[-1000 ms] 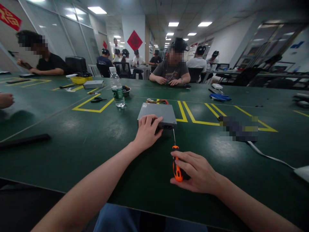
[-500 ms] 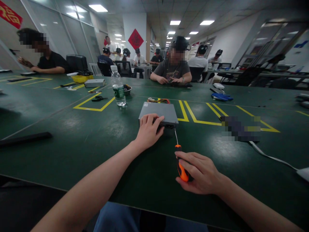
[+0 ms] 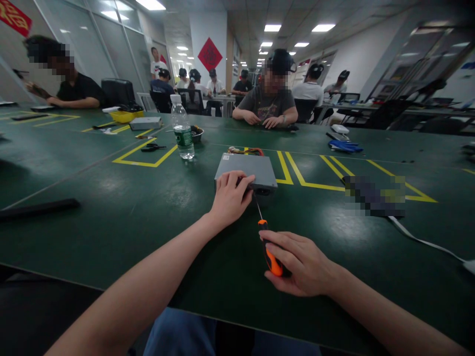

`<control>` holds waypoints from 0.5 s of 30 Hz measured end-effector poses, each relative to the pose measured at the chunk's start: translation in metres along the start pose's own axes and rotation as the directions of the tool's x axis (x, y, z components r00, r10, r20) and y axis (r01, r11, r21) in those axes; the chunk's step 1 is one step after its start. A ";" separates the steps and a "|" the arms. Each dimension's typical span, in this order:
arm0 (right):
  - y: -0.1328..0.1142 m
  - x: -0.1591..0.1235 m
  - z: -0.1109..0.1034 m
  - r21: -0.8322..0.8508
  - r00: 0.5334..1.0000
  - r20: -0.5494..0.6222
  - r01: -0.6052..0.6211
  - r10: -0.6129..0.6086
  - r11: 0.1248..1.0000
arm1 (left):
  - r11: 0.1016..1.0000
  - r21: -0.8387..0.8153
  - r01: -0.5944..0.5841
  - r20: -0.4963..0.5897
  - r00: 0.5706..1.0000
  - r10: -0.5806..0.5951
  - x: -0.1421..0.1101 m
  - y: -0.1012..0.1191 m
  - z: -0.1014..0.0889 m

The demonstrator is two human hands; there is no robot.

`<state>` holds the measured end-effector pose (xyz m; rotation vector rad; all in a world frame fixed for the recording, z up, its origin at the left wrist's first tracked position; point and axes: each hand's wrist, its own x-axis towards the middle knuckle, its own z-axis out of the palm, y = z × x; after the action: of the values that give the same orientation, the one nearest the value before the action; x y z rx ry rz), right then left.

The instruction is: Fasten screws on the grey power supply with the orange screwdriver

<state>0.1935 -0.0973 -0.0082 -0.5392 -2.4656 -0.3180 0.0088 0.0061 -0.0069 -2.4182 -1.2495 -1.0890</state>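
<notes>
A grey metal computer power supply (image 3: pixel 247 167) lies on the green table, with a bundle of coloured wires (image 3: pixel 252 152) at its far side. My left hand (image 3: pixel 232 198) grips its near left part, fingers over the top and thumb towards the near face. In my right hand (image 3: pixel 299 262) is a screwdriver (image 3: pixel 272 262) with an orange and black handle. Its thin shaft points up and away, and the tip is at the power supply's near face, just right of my left thumb. Whether the tip sits in a screw I cannot tell.
Beyond the power supply stands a water bottle (image 3: pixel 183 133), beside a small bowl (image 3: pixel 196 133). A dark blurred-out item (image 3: pixel 371 195) with a white cable is at right, blue gloves (image 3: pixel 345 146) behind it. A black bar (image 3: pixel 40 209) lies at left. A co-worker (image 3: pixel 269 99) sits opposite.
My right hand has shifted slightly left with the screwdriver, its tip moving from the power supply's near right corner towards my left thumb. My left hand keeps its grip.
</notes>
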 end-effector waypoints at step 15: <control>-0.004 0.011 -0.001 -0.094 0.998 0.064 0.022 -0.017 0.995 | 1.000 -0.012 0.002 0.012 1.000 -0.002 -0.001 0.000 0.000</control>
<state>0.1839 -0.0980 -0.0018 -0.5731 -2.5276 -0.4340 0.0086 0.0050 -0.0077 -2.4363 -1.2530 -1.0870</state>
